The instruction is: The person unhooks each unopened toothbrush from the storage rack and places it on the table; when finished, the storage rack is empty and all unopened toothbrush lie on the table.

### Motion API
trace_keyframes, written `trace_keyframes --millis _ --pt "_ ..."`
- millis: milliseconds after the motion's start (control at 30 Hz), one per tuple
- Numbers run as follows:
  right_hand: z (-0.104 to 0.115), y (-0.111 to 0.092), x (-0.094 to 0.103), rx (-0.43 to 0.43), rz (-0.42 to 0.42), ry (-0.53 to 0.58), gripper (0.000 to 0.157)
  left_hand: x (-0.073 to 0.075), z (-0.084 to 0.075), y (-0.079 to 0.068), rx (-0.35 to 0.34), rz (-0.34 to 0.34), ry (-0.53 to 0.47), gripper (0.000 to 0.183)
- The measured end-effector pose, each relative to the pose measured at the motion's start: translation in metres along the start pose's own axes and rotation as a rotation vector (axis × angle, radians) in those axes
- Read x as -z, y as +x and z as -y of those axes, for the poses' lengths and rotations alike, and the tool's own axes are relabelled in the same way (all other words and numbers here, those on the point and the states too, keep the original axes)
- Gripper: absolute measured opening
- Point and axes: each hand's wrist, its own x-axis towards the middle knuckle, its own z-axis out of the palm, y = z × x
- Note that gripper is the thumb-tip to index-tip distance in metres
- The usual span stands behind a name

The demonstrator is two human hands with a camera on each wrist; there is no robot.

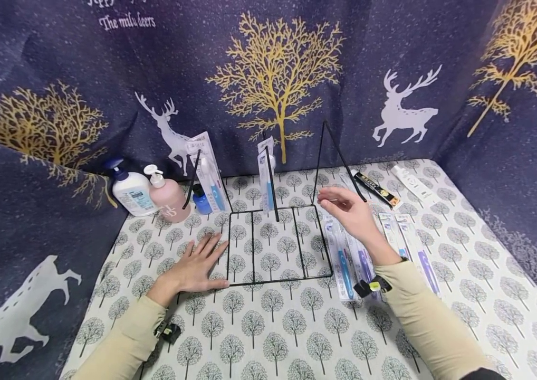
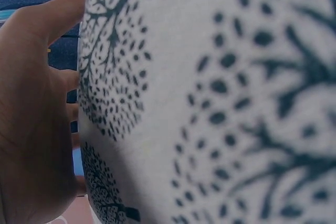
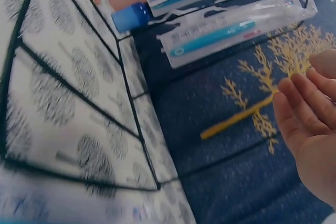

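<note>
A black wire display rack (image 1: 252, 248) stands on the tree-print tablecloth. Packaged toothbrushes (image 1: 212, 177) hang on its left prong, and another toothbrush pack (image 1: 266, 177) hangs on the middle one. My left hand (image 1: 197, 266) lies flat with spread fingers on the cloth, its fingertips at the rack's left side. In the left wrist view, part of that hand (image 2: 37, 98) shows against the cloth. Beside the rack's right prong, my right hand (image 1: 351, 214) is raised with softly bent fingers. Nothing shows in its fingers (image 3: 302, 98) in the right wrist view.
Several packaged toothbrushes (image 1: 343, 266) lie right of the rack, partly under my right arm. Behind them are a black toothpaste tube (image 1: 375, 189) and a white tube (image 1: 411, 182). A white pump bottle (image 1: 133, 192), a pink pump bottle (image 1: 169, 200) and a blue bottle (image 1: 201, 202) stand at left.
</note>
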Motion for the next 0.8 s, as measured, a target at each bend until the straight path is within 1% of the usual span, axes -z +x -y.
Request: trace_keyframes --millis 167,233,433,500,567,733,800 --pt "0.001 0.02 -0.018 0.075 0.023 0.047 0.033 -0.001 0.001 0.0 -0.002 -0.005 -0.006 0.1" --pt "0.002 0.028 -0.024 0.091 0.04 0.07 0.033 -0.002 0.002 0.0 -0.002 -0.008 -0.003 0.1" --pt "0.002 0.045 -0.042 0.088 0.069 0.104 0.033 -0.005 0.003 0.001 0.004 -0.008 0.004 0.101" --pt "-0.001 0.05 -0.047 0.098 0.065 0.106 0.033 -0.005 0.004 0.001 0.006 -0.008 -0.001 0.101" --pt "-0.003 0.054 -0.052 0.103 0.066 0.14 0.034 -0.005 0.004 0.001 0.005 -0.008 -0.003 0.101" --pt "-0.009 0.064 -0.061 0.084 0.077 0.19 0.036 -0.005 0.004 0.001 0.004 -0.007 0.004 0.102" --pt "-0.011 0.067 -0.065 0.07 0.089 0.18 0.037 -0.005 0.004 0.001 0.007 -0.005 0.005 0.102"
